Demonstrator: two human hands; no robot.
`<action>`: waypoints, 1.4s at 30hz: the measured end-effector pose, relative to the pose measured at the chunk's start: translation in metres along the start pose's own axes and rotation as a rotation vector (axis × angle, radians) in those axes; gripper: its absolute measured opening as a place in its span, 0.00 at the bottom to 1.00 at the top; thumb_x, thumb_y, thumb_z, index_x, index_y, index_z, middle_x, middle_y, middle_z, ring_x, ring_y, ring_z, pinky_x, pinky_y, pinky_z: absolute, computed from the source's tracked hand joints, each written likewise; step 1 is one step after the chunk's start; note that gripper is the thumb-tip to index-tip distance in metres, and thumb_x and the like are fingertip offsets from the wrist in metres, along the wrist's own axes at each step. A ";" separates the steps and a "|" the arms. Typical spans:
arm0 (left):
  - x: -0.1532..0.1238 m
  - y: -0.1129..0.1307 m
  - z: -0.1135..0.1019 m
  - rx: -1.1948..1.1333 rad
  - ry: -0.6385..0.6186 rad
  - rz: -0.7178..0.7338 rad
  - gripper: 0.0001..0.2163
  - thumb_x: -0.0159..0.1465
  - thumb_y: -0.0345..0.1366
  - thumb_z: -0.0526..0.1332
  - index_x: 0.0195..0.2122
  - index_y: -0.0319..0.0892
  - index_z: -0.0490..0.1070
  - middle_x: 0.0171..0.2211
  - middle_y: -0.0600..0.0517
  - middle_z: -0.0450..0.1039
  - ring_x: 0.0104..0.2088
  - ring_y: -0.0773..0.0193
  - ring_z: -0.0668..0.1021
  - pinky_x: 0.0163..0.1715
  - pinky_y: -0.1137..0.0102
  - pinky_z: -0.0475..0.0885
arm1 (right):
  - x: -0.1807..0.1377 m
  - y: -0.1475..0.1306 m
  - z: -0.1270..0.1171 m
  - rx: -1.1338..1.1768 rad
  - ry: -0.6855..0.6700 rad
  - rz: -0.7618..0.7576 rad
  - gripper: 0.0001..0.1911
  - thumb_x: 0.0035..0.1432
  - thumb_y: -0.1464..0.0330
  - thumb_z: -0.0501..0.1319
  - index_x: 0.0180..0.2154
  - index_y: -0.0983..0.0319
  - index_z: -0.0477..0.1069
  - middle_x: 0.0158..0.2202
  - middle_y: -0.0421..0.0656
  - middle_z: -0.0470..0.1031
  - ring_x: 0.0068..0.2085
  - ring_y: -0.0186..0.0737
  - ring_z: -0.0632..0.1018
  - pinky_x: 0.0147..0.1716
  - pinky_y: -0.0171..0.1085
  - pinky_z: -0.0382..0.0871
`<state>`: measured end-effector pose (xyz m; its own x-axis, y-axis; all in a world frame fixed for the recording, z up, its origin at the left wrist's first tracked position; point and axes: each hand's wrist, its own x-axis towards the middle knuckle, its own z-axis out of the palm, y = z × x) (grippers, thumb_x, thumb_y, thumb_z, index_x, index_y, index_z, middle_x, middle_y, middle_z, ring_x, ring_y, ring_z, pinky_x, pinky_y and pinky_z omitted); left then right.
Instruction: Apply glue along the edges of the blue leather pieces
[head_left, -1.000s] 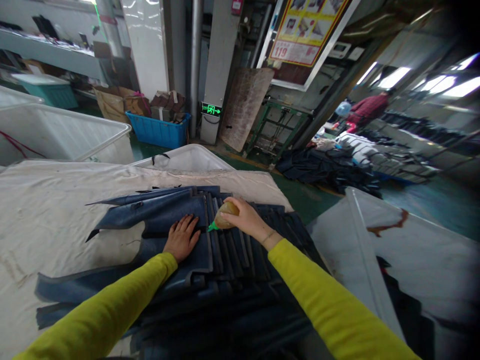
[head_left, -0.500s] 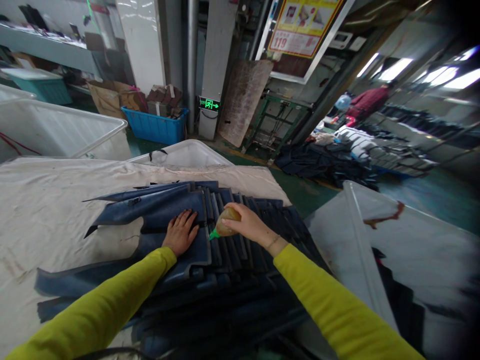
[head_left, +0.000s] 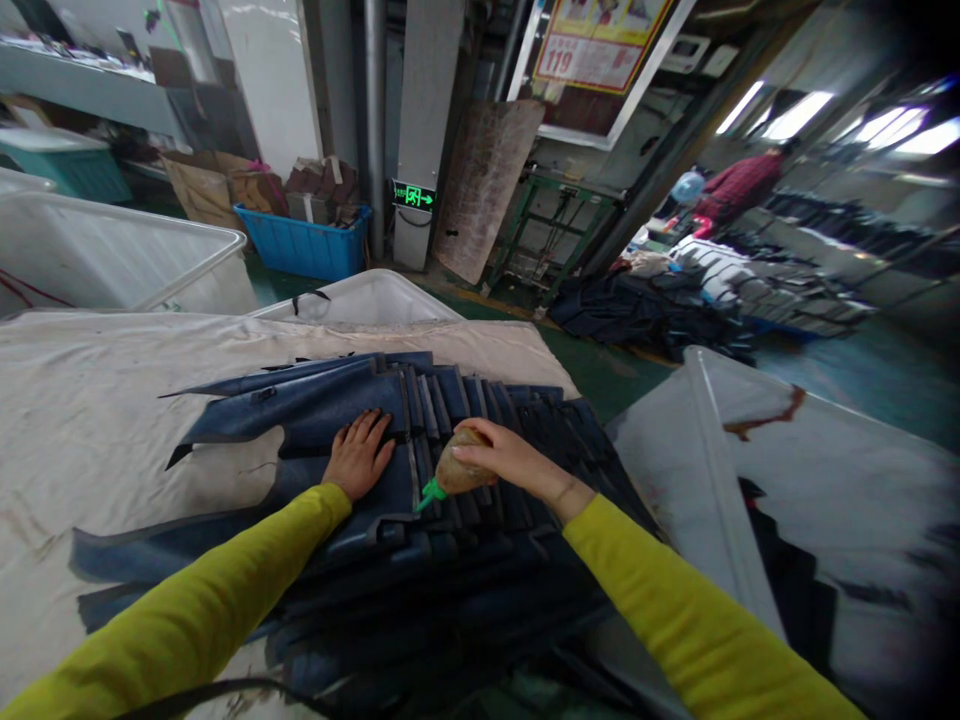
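Note:
A fanned stack of dark blue denim pieces [head_left: 480, 560] lies on a table covered with cream cloth [head_left: 97, 400]. My left hand [head_left: 358, 455] rests flat on the top denim piece, fingers spread, holding nothing. My right hand [head_left: 501, 458] grips a small brownish squeeze bottle [head_left: 456, 473] with a green nozzle, tipped down so the nozzle touches the edge of the top piece just right of my left hand. Both arms wear yellow sleeves.
White plastic bins stand at the left [head_left: 120, 265], behind the table [head_left: 360, 300] and at the right [head_left: 750, 470]. A blue crate [head_left: 304, 245] sits by a pillar. Dark garments lie heaped on the green floor [head_left: 637, 320]. A person in red [head_left: 739, 185] works far off.
My right hand has drawn the bottle toward me along the edge of the top denim piece. My left hand stays flat on the same piece.

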<state>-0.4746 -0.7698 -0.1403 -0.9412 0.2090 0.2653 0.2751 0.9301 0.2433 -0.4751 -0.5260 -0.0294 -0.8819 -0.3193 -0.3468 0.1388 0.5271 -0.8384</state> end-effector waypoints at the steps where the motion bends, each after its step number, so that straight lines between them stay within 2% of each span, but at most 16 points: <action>1: 0.000 0.000 0.000 -0.001 0.000 -0.001 0.21 0.65 0.45 0.45 0.58 0.47 0.55 0.59 0.48 0.57 0.59 0.57 0.59 0.55 0.56 0.57 | -0.002 0.001 0.000 0.015 -0.010 -0.006 0.22 0.48 0.62 0.61 0.47 0.59 0.65 0.41 0.45 0.71 0.33 0.39 0.74 0.17 0.29 0.65; 8: 0.000 -0.001 0.003 -0.005 0.005 -0.005 0.22 0.64 0.45 0.46 0.58 0.47 0.55 0.59 0.48 0.57 0.59 0.57 0.59 0.55 0.56 0.57 | -0.013 0.004 0.002 0.037 -0.007 -0.035 0.23 0.50 0.61 0.61 0.48 0.59 0.64 0.42 0.45 0.71 0.37 0.41 0.74 0.21 0.30 0.68; 11: 0.000 -0.001 0.003 -0.002 0.000 -0.003 0.22 0.65 0.45 0.45 0.58 0.47 0.55 0.59 0.48 0.57 0.59 0.57 0.58 0.55 0.56 0.57 | -0.013 0.005 0.005 -0.051 0.033 -0.139 0.23 0.50 0.62 0.61 0.48 0.60 0.64 0.44 0.44 0.71 0.42 0.41 0.73 0.35 0.37 0.70; 13: 0.000 -0.001 0.002 0.000 0.000 -0.002 0.22 0.65 0.45 0.45 0.58 0.47 0.54 0.59 0.48 0.57 0.59 0.58 0.58 0.55 0.57 0.57 | -0.010 0.006 0.007 -0.149 0.099 -0.250 0.23 0.50 0.62 0.62 0.48 0.61 0.64 0.44 0.44 0.70 0.45 0.41 0.72 0.45 0.40 0.66; 15: 0.000 0.000 0.002 0.001 0.003 -0.002 0.22 0.65 0.45 0.45 0.58 0.47 0.54 0.59 0.48 0.57 0.59 0.58 0.58 0.55 0.57 0.57 | -0.007 0.007 0.009 -0.239 0.173 -0.363 0.23 0.51 0.63 0.61 0.48 0.61 0.63 0.46 0.45 0.69 0.47 0.41 0.70 0.49 0.41 0.62; 19: 0.000 0.000 0.001 -0.001 0.000 -0.008 0.22 0.64 0.45 0.46 0.59 0.47 0.55 0.59 0.47 0.58 0.59 0.57 0.59 0.54 0.56 0.57 | -0.004 0.006 0.011 -0.324 0.241 -0.511 0.23 0.51 0.64 0.61 0.49 0.60 0.62 0.46 0.46 0.67 0.49 0.41 0.69 0.51 0.42 0.60; 24: 0.000 0.000 0.000 -0.002 0.000 -0.003 0.21 0.64 0.44 0.45 0.58 0.47 0.55 0.59 0.47 0.58 0.59 0.56 0.59 0.54 0.56 0.58 | -0.011 0.002 0.006 -0.289 0.073 -0.437 0.22 0.51 0.63 0.61 0.48 0.60 0.63 0.47 0.45 0.68 0.48 0.42 0.70 0.49 0.41 0.62; 26: 0.000 -0.001 0.001 0.002 0.000 -0.005 0.21 0.65 0.44 0.45 0.58 0.47 0.55 0.59 0.48 0.57 0.59 0.56 0.59 0.54 0.56 0.58 | -0.013 0.002 0.005 -0.287 0.052 -0.435 0.21 0.52 0.63 0.61 0.48 0.59 0.63 0.47 0.44 0.67 0.48 0.41 0.70 0.49 0.41 0.62; 36: 0.000 -0.001 0.000 0.009 -0.015 -0.003 0.22 0.65 0.45 0.44 0.59 0.47 0.54 0.59 0.49 0.56 0.59 0.57 0.58 0.54 0.56 0.57 | 0.007 -0.002 0.012 -0.439 0.214 -0.686 0.21 0.53 0.64 0.61 0.49 0.59 0.60 0.48 0.48 0.64 0.53 0.44 0.65 0.55 0.46 0.57; 42: 0.000 -0.002 0.002 0.010 -0.016 -0.005 0.22 0.65 0.45 0.44 0.59 0.47 0.54 0.60 0.49 0.56 0.59 0.58 0.58 0.55 0.56 0.57 | 0.002 -0.004 0.008 -0.476 0.141 -0.708 0.21 0.54 0.64 0.61 0.49 0.59 0.60 0.48 0.47 0.63 0.52 0.42 0.65 0.55 0.44 0.58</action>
<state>-0.4753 -0.7714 -0.1431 -0.9455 0.2094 0.2495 0.2688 0.9341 0.2347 -0.4738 -0.5356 -0.0299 -0.7418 -0.6128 0.2724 -0.6398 0.5251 -0.5611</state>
